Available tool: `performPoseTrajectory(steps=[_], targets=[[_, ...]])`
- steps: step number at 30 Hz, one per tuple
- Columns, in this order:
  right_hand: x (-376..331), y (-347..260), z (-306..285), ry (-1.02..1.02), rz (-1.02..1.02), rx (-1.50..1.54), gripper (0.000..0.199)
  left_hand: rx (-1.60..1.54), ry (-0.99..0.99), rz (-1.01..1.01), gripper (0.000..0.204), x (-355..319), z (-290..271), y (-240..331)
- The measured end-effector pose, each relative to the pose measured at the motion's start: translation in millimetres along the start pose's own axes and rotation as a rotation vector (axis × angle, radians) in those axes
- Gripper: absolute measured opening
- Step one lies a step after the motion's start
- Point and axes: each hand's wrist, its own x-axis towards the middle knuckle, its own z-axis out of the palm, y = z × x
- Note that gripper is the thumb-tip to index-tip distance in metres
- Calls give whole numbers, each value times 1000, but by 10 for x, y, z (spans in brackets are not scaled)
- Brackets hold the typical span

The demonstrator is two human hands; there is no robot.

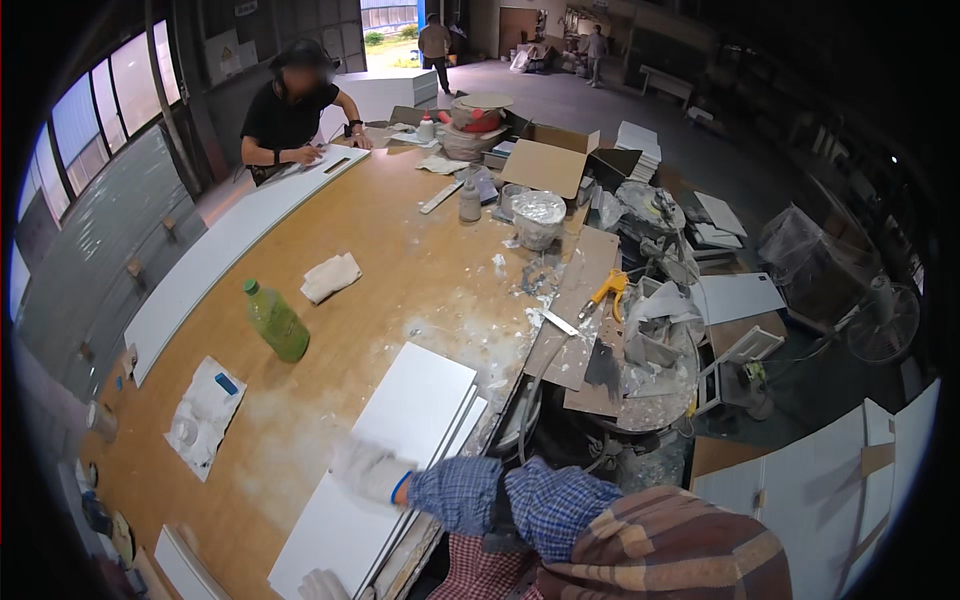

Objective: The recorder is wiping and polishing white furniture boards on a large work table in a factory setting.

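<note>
A stack of white panels (420,392) lies at the table's near edge, its lower sheets showing at the right side. My right hand (368,470), in a whitish glove, is over the top panel; motion smears its fingers, so I cannot tell whether it holds anything. The right arm wears a blue checked sleeve. At the bottom of the picture my left hand (323,586), gloved too, lies flat on the panel's near end and is partly cut off by the frame.
A green bottle (276,320), folded cloth (331,278) and stained cloth (205,415) occupy the wooden table (400,270). Rightward are a white-crusted bucket (538,218), yellow air gun (606,290) and open cardboard box (545,165). A co-worker (290,110) leans over a long white panel (230,240).
</note>
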Motion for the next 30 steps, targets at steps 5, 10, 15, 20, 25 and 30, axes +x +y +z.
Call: performPoseTrajectory(steps=[5,10,15,20,25,30], targets=[[107,-661,-624,99,124,826,10,-44,-47,-22,81,96,-4,49],[-124,-398,315,42,217,900,13,-27,-97,-44,77,31,43,-11],[-153,75,756,-29,635,1041,12,36,106,46,73,-63,226,-152],[167,-603,-507,-47,58,-177,11,-4,112,53,68,-36,184,-108],[599,-1206,-1279,108,-180,1383,12,-131,69,114,60,180,-252,109],[343,-824,-978,-72,16,1456,15,-239,333,-265,57,-352,510,-29]])
